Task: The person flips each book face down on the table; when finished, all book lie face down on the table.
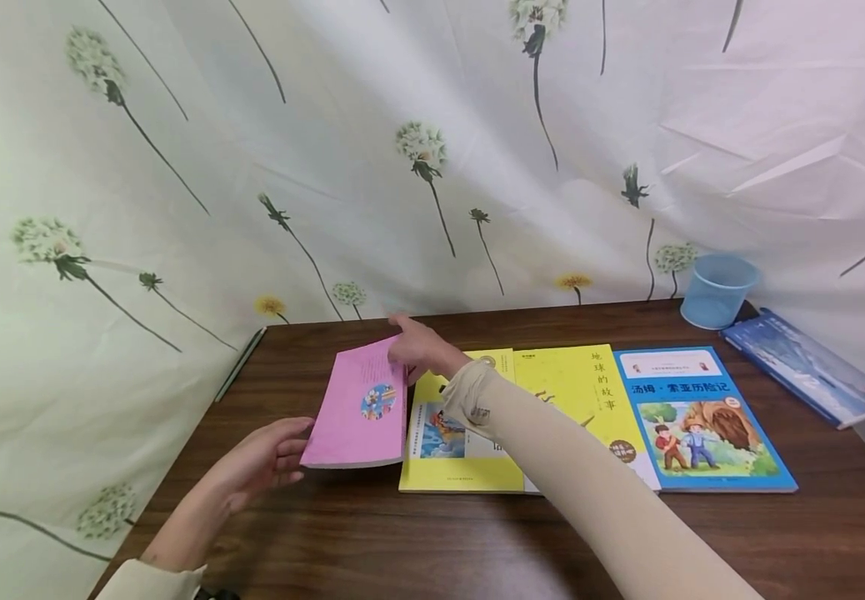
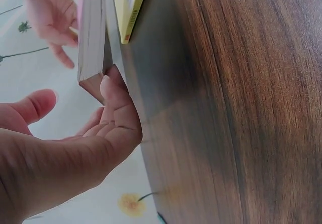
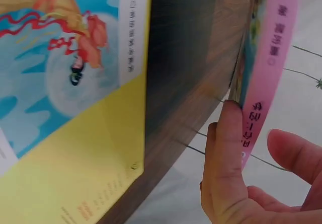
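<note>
A pink book (image 1: 353,421) with a small round picture on its cover is raised off the table, tilted, between both hands. My left hand (image 1: 263,458) is at its near left corner; in the left wrist view the fingers (image 2: 118,108) touch its underside while the thumb stands off. At the far right corner is my right hand (image 1: 421,346). In the right wrist view its extended fingers (image 3: 229,168) lie against the underside beside the spine, thumb apart. Just right of the pink book lies a yellow book (image 1: 432,475) with a blue picture, partly hidden by the right arm.
Another yellow book (image 1: 563,375) and a blue storybook (image 1: 702,417) continue the row rightward. A light-blue mesh cup (image 1: 717,292) stands at the back right, near a thicker blue book (image 1: 807,367). A thin green object (image 1: 241,364) lies along the table's left edge. Flower-printed cloth hangs behind.
</note>
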`<state>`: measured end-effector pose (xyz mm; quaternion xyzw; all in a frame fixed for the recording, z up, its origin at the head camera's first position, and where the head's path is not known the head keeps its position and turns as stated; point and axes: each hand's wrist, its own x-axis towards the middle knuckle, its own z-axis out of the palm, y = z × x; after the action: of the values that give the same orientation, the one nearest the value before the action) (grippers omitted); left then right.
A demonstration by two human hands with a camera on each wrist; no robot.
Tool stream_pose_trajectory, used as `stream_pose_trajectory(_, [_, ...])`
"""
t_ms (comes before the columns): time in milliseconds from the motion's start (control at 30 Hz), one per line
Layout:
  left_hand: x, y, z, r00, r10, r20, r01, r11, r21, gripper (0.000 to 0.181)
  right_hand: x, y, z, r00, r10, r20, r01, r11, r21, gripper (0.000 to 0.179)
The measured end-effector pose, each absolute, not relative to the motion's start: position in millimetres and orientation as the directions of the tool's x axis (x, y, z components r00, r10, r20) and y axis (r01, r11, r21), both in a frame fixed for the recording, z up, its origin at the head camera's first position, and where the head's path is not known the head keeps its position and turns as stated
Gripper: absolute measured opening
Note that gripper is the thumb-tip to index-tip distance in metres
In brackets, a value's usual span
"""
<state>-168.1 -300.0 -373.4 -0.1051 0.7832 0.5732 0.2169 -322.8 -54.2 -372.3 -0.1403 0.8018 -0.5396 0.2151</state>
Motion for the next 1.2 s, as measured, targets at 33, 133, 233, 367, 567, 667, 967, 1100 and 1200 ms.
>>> stream_pose_trajectory(33, [-168, -301, -374, -0.884, 0.085, -0.459, -0.412, 0.322, 0.852, 0.071, -323, -54, -374, -0.863, -0.460, -0.208, 0.024, 0.374, -0.927, 0.074])
stream_pose_trajectory(133, [-168, -302, -374, -0.885, 0.087, -0.457, -0.407, 0.329, 0.852, 0.072, -323, -54, -378, -0.855, -0.461, -0.238, 0.057, 0.372, -0.926, 0.071])
stream_pose_trajectory(233, [-168, -303, -374, -0.888, 0.086, -0.451, -0.401, 0.335, 0.853, 0.073, -322, -54, -382, -0.853, -0.457, -0.253, 0.075, 0.373, -0.925, 0.070])
stream_pose_trajectory(367, [-168, -301, -375, -0.888, 0.073, -0.454, -0.406, 0.340, 0.848, 0.070, -322, -54, -389, -0.849, -0.453, -0.273, 0.095, 0.377, -0.921, 0.070])
stream_pose_trajectory(567, [-168, -301, -376, -0.887, 0.059, -0.457, -0.413, 0.339, 0.845, 0.067, -323, -55, -396, -0.844, -0.448, -0.294, 0.123, 0.373, -0.920, 0.070])
stream_pose_trajectory(667, [-168, -302, -378, -0.888, 0.049, -0.458, -0.416, 0.342, 0.843, 0.067, -323, -55, -398, -0.842, -0.446, -0.304, 0.132, 0.377, -0.917, 0.070])
stream_pose_trajectory(967, [-169, -302, -382, -0.883, 0.025, -0.468, -0.432, 0.344, 0.834, 0.067, -323, -55, -403, -0.826, -0.470, -0.311, 0.125, 0.385, -0.914, 0.070])
stream_pose_trajectory(1100, [-168, -304, -383, -0.886, 0.021, -0.464, -0.430, 0.339, 0.837, 0.066, -322, -54, -406, -0.817, -0.485, -0.314, 0.127, 0.380, -0.916, 0.074])
stream_pose_trajectory(1200, [-168, -305, -384, -0.887, 0.016, -0.461, -0.428, 0.341, 0.837, 0.067, -322, -53, -407, -0.813, -0.492, -0.312, 0.125, 0.376, -0.918, 0.074])
